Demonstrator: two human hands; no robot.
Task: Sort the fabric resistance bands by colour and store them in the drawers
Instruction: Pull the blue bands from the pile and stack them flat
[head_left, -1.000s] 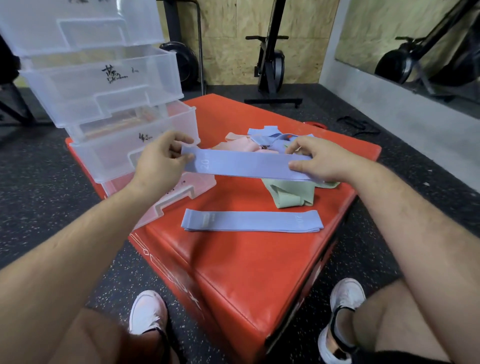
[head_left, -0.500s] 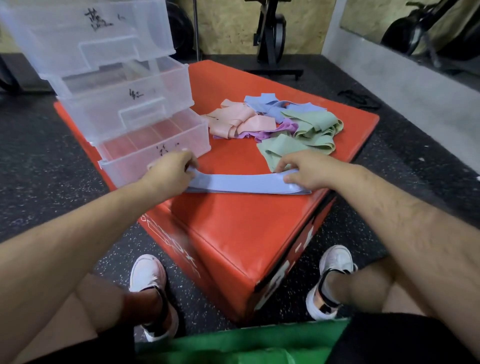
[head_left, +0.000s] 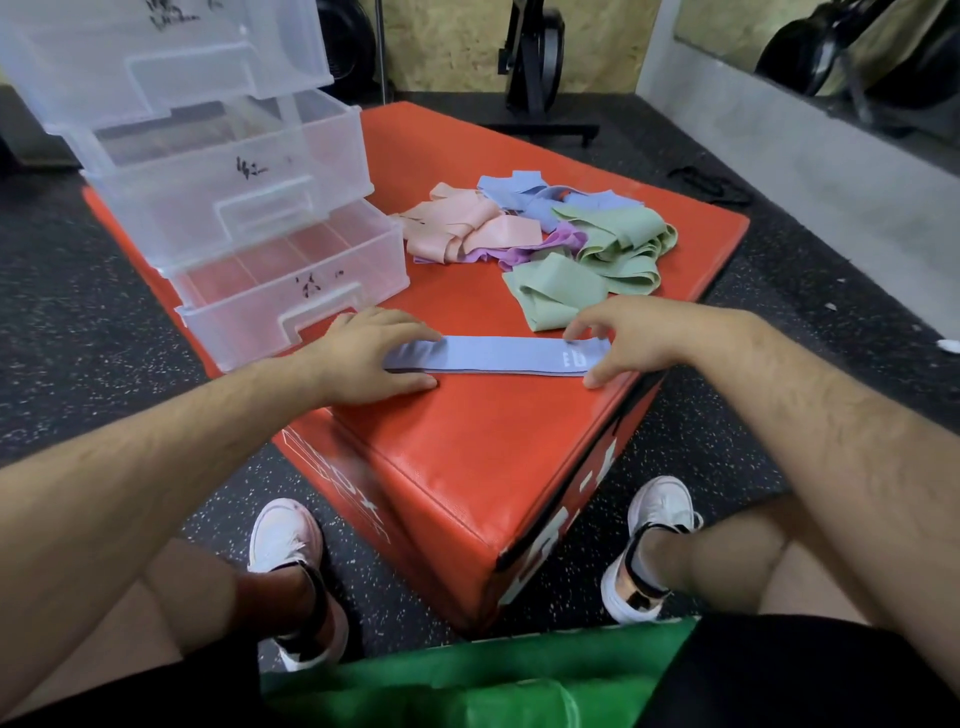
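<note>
A flat stack of blue bands (head_left: 498, 354) lies near the front edge of the red padded box (head_left: 467, 447). My left hand (head_left: 363, 353) rests flat on its left end, fingers spread over the fabric. My right hand (head_left: 634, 338) arches over the right end, with only the fingertips touching. Behind it is a mixed pile: pink bands (head_left: 457, 228), blue bands (head_left: 524, 195), a purple band (head_left: 540, 249) and green bands (head_left: 613, 244). A clear plastic drawer unit stands at the left with its bottom drawer (head_left: 260, 317), middle drawer (head_left: 218, 208) and top drawer (head_left: 156, 67) pulled out stepwise.
The box stands on a dark speckled rubber floor (head_left: 104, 322). My knees and white shoes (head_left: 285, 540) are close against its front corner. A green pad (head_left: 467, 686) lies under me. An exercise machine (head_left: 535, 62) stands at the back, and a grey wall (head_left: 805, 156) runs along the right.
The blue band I held stretched in the air came down onto the other blue band on the box. My fingers have since loosened on it, and the right hand has lifted to its fingertips.
</note>
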